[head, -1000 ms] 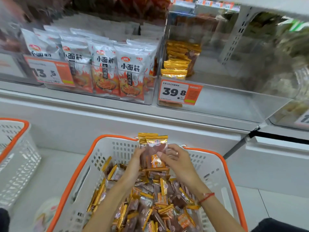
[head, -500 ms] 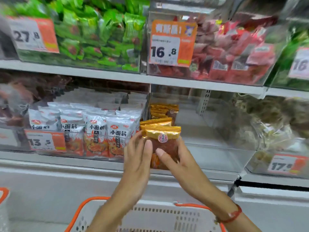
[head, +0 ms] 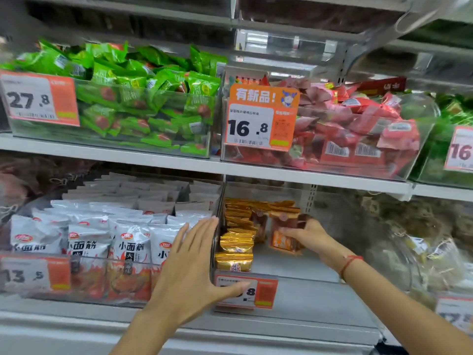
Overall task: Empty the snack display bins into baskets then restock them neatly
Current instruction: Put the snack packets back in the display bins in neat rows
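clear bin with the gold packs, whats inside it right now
Gold-topped snack packs stand in rows along the clear bin's left side; the right hand holds more packs inside. The left hand covers part of its price tag.

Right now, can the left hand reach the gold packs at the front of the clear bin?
Probably yes. The left hand is open at the bin's front left corner, the gold packs sit just behind the wall, and the bin looks open on top.

Left hand (head: pixel 190 267) hides price tag (head: pixel 247 292) digits.
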A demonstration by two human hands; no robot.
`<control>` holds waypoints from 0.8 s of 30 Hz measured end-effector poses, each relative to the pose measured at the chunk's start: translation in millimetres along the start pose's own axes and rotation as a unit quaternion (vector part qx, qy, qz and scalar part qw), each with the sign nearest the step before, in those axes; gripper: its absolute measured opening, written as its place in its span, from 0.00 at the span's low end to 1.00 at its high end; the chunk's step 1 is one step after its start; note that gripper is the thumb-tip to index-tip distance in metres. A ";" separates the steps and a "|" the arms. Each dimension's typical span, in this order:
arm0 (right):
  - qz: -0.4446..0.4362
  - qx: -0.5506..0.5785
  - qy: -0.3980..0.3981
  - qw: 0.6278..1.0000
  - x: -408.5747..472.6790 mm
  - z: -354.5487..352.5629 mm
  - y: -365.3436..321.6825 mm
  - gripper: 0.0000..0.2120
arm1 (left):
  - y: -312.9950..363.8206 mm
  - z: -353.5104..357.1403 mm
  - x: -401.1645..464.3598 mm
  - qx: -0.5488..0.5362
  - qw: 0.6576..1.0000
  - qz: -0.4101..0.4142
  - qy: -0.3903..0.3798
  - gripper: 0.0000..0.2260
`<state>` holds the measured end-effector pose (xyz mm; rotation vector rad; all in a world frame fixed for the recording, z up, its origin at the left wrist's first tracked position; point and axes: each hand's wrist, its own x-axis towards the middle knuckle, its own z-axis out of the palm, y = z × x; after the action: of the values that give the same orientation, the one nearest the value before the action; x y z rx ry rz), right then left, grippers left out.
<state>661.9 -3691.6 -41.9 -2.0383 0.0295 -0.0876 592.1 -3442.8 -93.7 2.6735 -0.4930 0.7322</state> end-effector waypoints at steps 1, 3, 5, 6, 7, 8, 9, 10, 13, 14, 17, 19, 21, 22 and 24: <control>-0.001 -0.011 -0.016 1.000 8.9 5.5 -1.1 0.08 | -0.9 1.8 0.2 -0.007 1.000 0.004 0.012 0.56; -0.005 -0.050 -0.043 0.998 27.8 18.2 1.0 0.08 | -2.6 5.9 0.2 0.000 1.000 0.010 0.018 0.55; -0.011 -0.108 -0.042 0.993 48.9 28.4 6.9 0.10 | -2.9 7.7 0.5 0.010 1.000 0.013 0.024 0.55; -0.018 -0.150 -0.031 0.988 58.6 32.4 10.8 0.15 | -2.5 7.5 0.8 0.013 1.000 0.013 0.025 0.54; -0.031 -0.211 -0.017 0.977 66.5 34.5 14.6 0.19 | -2.6 8.2 1.2 0.014 1.000 0.012 0.024 0.54; -0.041 -0.264 -0.002 0.964 71.5 35.5 17.5 0.22 | -2.7 8.7 1.3 0.016 1.000 0.011 0.023 0.54; -0.045 -0.296 0.016 0.954 75.5 35.7 20.0 0.23 | -3.0 9.4 1.6 0.021 0.999 0.012 0.021 0.54; -0.039 -0.289 0.028 0.956 78.0 35.4 22.8 0.23 | -3.2 9.8 1.8 0.028 0.999 0.012 0.021 0.54; 0.023 -0.178 0.038 0.983 86.0 38.7 31.1 0.19 | -2.7 11.1 2.5 0.040 0.999 0.010 0.018 0.54; 0.035 -0.154 0.029 0.987 88.6 41.1 32.7 0.19 | -2.4 11.1 2.5 0.041 0.999 0.010 0.017 0.53; 0.032 -0.141 -0.008 0.989 93.8 43.9 35.1 0.19 | -2.0 10.5 2.4 0.040 0.999 0.009 0.013 0.53; 0.027 -0.120 -0.027 0.992 94.3 40.3 35.9 0.19 | -2.2 9.9 2.0 0.041 0.999 0.006 0.010 0.54; 0.034 -0.100 -0.023 0.994 94.4 34.8 37.0 0.19 | -2.2 9.7 1.7 0.039 0.999 0.003 0.009 0.54; 0.039 -0.103 -0.018 0.994 95.0 33.6 38.0 0.20 | -2.4 9.8 1.5 0.037 0.999 0.003 0.009 0.54; 0.054 -0.118 -0.018 0.991 97.5 35.4 39.7 0.21 | -2.6 10.1 1.7 0.036 0.999 0.004 0.010 0.54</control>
<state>762.4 -3683.9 -88.4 -2.2694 0.1321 0.0212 598.9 -3444.8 -101.5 2.7299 -0.4799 0.7919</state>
